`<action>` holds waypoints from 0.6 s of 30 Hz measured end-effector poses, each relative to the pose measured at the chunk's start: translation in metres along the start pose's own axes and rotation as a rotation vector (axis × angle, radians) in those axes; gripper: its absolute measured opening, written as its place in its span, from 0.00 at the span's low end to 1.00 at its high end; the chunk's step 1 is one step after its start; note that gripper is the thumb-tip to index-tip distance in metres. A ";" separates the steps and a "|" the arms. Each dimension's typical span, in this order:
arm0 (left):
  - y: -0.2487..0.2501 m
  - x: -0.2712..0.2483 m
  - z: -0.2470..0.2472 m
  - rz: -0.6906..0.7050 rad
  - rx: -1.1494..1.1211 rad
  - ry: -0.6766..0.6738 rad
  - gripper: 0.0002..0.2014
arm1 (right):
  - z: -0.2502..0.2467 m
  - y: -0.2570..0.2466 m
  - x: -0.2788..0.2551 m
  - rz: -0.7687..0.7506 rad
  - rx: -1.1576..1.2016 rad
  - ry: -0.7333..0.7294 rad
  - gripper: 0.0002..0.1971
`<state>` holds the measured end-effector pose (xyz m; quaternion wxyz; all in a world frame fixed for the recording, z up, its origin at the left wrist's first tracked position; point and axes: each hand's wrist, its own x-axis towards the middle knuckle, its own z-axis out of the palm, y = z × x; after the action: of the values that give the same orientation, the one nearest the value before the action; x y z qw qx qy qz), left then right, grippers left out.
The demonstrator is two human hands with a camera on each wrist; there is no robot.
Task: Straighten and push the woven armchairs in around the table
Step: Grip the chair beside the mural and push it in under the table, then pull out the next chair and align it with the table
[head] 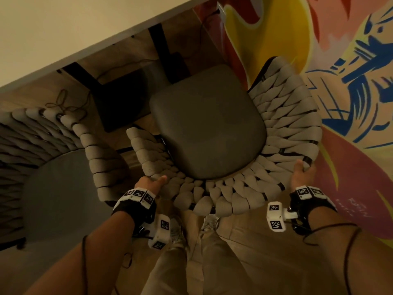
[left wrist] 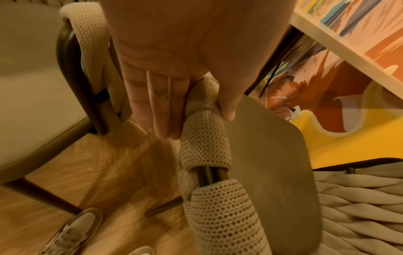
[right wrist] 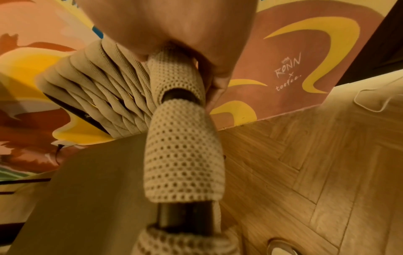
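Observation:
A woven armchair [head: 208, 124] with a dark seat cushion and a beige corded back stands in front of me, its front facing the pale table [head: 63, 39]. The seat's front edge lies near the table's edge. My left hand [head: 152, 182] pinches the left side of the back's rim [left wrist: 205, 143] between thumb and straight fingers [left wrist: 161, 110]. On the right side of the rim [right wrist: 181, 146], my right hand [head: 304, 171] is wrapped round the cord-covered tube. Both wrist views show the dark metal tube between the wraps.
A second woven armchair [head: 42, 145] stands close on the left, its arm nearly touching this one. Dark table legs [head: 159, 43], a dark box [head: 121, 99] and cables [head: 63, 103] lie under the table. A painted wall [head: 329, 71] runs along the right. My shoes [head: 178, 231] are just behind the chair.

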<state>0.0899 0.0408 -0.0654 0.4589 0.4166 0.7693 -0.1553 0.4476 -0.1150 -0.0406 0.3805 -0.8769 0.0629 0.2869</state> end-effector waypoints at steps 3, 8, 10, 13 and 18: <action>-0.004 -0.008 -0.004 0.043 -0.009 -0.045 0.27 | -0.002 0.006 -0.008 0.009 0.027 -0.007 0.27; -0.035 -0.021 -0.032 0.190 -0.032 -0.075 0.13 | 0.010 0.045 -0.064 0.135 0.091 -0.048 0.27; -0.054 -0.029 -0.049 0.227 -0.092 -0.112 0.10 | 0.018 0.065 -0.097 0.168 0.134 -0.118 0.24; -0.093 -0.039 -0.079 0.305 -0.153 -0.131 0.08 | 0.030 0.098 -0.150 0.176 0.116 -0.238 0.23; -0.204 -0.039 -0.139 0.454 -0.239 -0.024 0.10 | 0.072 0.135 -0.230 0.109 -0.067 -0.394 0.20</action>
<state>-0.1411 -0.0152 0.0116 0.5369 0.5197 0.6634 0.0390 0.1800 -0.1843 -0.0380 0.3400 -0.8111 0.0251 0.4752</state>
